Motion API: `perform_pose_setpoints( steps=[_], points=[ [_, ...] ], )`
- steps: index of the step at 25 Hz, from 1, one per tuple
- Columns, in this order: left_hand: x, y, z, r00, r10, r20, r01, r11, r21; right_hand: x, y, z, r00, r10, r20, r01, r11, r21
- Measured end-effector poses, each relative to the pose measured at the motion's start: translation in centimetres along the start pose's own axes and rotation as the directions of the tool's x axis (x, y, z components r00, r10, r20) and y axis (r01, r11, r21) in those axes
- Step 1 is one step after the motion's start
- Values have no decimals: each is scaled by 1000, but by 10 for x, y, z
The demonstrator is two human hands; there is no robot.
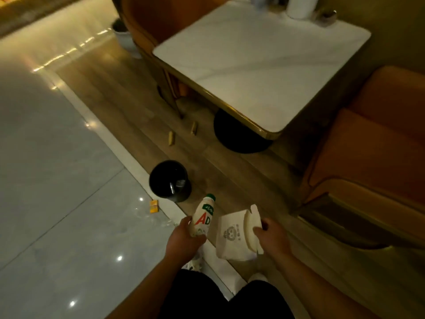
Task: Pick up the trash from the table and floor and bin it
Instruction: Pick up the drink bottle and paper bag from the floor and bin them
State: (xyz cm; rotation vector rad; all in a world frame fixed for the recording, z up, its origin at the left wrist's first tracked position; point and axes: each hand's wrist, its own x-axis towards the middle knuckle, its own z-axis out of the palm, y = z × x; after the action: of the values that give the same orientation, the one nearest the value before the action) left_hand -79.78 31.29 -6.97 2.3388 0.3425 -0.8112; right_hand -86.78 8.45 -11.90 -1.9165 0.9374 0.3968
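Observation:
My left hand (184, 236) grips a white drink bottle (203, 215) with a green cap and red letters, its cap pointing toward a black round bin (169, 180) on the floor just ahead. My right hand (270, 233) holds a white paper bag (234, 236) with a printed logo, together with a folded white paper piece. On the floor lie a small yellow packet (154, 206) left of the bin and two tan stick-shaped wrappers (171, 138), (193, 128) near the table base.
A white marble table (253, 65) with a gold edge stands on a black round base (239, 137). Orange seats flank it at the right (379, 139) and behind. White containers (299, 6) stand at the table's far end. Glossy grey tiles lie left.

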Motion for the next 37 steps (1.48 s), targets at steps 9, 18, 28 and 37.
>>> perform_pose_setpoints(
  steps=[9, 18, 28, 37],
  points=[
    [29, -39, -61, 994, -84, -77, 69, 981, -182, 19, -87, 13, 996, -88, 22, 90, 988, -126],
    [104, -81, -160, 987, -127, -94, 90, 940, -328, 47, -210, 90, 989, -106, 106, 134, 942, -308],
    [169, -87, -188, 939, -332, -91, 259, 855, -450, 140, -304, 160, 920, -192, 342, 315, 882, -352],
    [304, -61, -154, 860, -500, -105, 386, 771, -506, 299, -325, 243, 829, -97, 551, 407, 780, -475]
  ],
)
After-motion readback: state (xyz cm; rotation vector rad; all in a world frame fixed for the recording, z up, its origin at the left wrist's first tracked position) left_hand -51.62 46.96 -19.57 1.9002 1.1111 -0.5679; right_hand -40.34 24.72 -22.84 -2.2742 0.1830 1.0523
